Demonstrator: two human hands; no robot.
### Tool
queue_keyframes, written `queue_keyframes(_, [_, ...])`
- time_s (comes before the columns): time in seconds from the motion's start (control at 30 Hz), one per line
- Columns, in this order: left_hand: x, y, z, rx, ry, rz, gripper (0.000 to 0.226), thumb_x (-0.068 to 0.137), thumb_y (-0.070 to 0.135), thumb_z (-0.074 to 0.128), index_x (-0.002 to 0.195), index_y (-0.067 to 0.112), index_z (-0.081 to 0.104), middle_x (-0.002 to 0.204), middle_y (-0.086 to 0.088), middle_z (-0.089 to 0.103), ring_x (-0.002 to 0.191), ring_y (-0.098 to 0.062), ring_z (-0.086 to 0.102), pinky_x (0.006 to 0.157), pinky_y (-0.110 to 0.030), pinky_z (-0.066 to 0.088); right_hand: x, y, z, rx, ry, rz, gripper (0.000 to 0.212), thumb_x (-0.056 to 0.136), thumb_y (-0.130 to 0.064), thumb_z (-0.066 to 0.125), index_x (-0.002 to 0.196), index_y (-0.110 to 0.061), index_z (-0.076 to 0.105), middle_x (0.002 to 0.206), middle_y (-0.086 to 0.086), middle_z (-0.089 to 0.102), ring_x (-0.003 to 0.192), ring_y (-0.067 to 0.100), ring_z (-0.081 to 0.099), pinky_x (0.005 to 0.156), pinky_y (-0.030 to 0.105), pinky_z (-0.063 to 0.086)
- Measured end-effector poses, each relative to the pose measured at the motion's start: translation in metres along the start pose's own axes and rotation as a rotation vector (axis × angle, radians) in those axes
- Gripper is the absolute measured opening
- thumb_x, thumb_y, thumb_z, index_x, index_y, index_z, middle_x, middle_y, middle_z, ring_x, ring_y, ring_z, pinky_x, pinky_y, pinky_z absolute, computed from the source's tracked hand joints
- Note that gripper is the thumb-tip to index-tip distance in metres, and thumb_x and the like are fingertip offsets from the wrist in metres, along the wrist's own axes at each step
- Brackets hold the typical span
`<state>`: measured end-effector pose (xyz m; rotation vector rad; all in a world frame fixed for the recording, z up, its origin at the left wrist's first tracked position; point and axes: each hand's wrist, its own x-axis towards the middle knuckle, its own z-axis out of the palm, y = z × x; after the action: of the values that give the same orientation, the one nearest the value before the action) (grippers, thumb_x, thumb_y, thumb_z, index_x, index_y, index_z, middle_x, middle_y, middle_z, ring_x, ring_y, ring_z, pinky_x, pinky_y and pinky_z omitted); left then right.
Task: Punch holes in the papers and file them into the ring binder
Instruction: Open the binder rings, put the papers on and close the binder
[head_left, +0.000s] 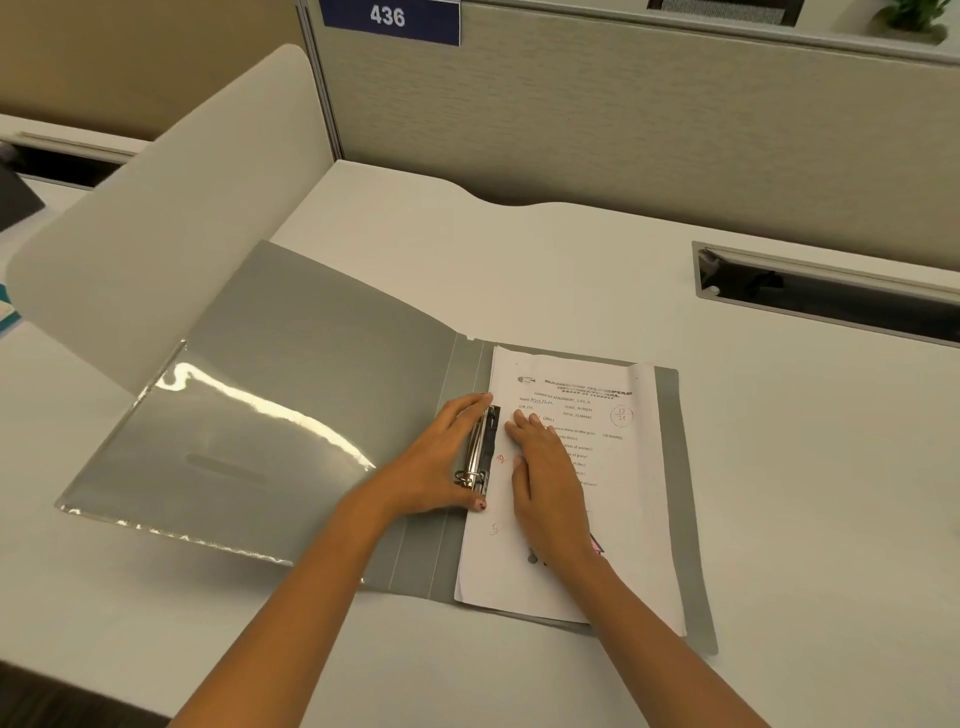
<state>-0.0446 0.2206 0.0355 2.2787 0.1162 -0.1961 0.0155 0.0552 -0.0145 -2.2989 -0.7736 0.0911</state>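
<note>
A grey ring binder lies open on the white desk, its left cover carrying a shiny clear pocket. A stack of printed white papers with red marks rests on the binder's right half. The metal ring mechanism stands along the papers' left edge. My left hand curls around that mechanism, index finger at its top end and thumb at its lower end. My right hand lies flat on the papers just right of the rings, fingers spread and pressing down.
The white desk stretches to the right of the binder. A cable slot is cut into the desk at back right. A curved white divider rises at the left, and a beige partition wall stands behind.
</note>
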Motion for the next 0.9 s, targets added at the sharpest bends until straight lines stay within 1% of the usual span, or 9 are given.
queue_keyframes(0.1, [0.002,-0.001,-0.004,0.034,-0.012,0.012,0.117,0.062,0.025,0.087,0.151,0.02,0.011,0.151,0.006,0.015,0.134,-0.005,0.025,0.109,-0.014,0.021,-0.001,0.0,0.001,0.006,-0.006,0.013,0.057,0.093,-0.036,0.018,0.141,-0.019,0.043,0.15,-0.004,0.039,0.141,0.011,0.03,0.12,0.029,0.018])
queue_keyframes(0.23, [0.004,0.001,-0.007,0.096,0.036,0.048,0.108,0.062,0.03,0.086,0.148,0.02,0.021,0.144,0.005,0.026,0.124,-0.005,0.035,0.106,-0.015,0.028,-0.001,-0.001,0.001,0.01,-0.002,0.015,0.057,0.093,-0.035,0.018,0.141,-0.019,0.043,0.15,-0.005,0.039,0.141,0.01,0.03,0.12,0.03,0.019])
queue_keyframes(0.33, [0.004,0.0,-0.009,0.148,0.053,0.082,0.103,0.064,0.036,0.084,0.146,0.02,0.024,0.14,0.005,0.03,0.119,-0.005,0.038,0.103,-0.017,0.034,-0.001,-0.001,0.001,0.009,-0.01,0.023,0.057,0.093,-0.036,0.017,0.141,-0.019,0.043,0.15,-0.005,0.038,0.142,0.01,0.029,0.12,0.031,0.019])
queue_keyframes(0.43, [0.005,-0.001,-0.01,0.188,0.063,0.11,0.101,0.064,0.04,0.083,0.145,0.019,0.026,0.139,0.004,0.033,0.119,-0.009,0.042,0.102,-0.019,0.037,-0.001,-0.001,0.001,0.008,-0.014,0.03,0.058,0.092,-0.037,0.017,0.141,-0.019,0.043,0.15,-0.005,0.038,0.142,0.011,0.029,0.12,0.029,0.017])
queue_keyframes(0.53, [0.006,-0.001,-0.01,0.205,0.074,0.14,0.1,0.062,0.04,0.082,0.144,0.016,0.03,0.137,0.003,0.036,0.118,-0.01,0.045,0.103,-0.02,0.039,0.0,-0.001,0.001,0.005,-0.015,0.021,0.057,0.093,-0.035,0.018,0.14,-0.019,0.044,0.15,-0.005,0.039,0.142,0.01,0.03,0.12,0.03,0.018])
queue_keyframes(0.77, [0.011,-0.004,-0.009,0.25,0.09,0.177,0.098,0.059,0.047,0.082,0.138,0.015,0.035,0.133,0.0,0.044,0.115,-0.014,0.049,0.103,-0.028,0.044,0.0,-0.002,0.001,0.002,-0.028,0.038,0.058,0.092,-0.036,0.016,0.14,-0.02,0.044,0.15,-0.005,0.038,0.142,0.01,0.03,0.12,0.031,0.018])
queue_keyframes(0.9, [0.014,-0.005,-0.008,0.269,0.12,0.193,0.094,0.057,0.047,0.083,0.134,0.014,0.039,0.129,-0.001,0.048,0.112,-0.015,0.052,0.101,-0.027,0.045,0.002,-0.001,0.0,-0.011,-0.034,0.029,0.056,0.093,-0.034,0.017,0.14,-0.02,0.044,0.151,-0.006,0.038,0.142,0.01,0.029,0.12,0.029,0.016])
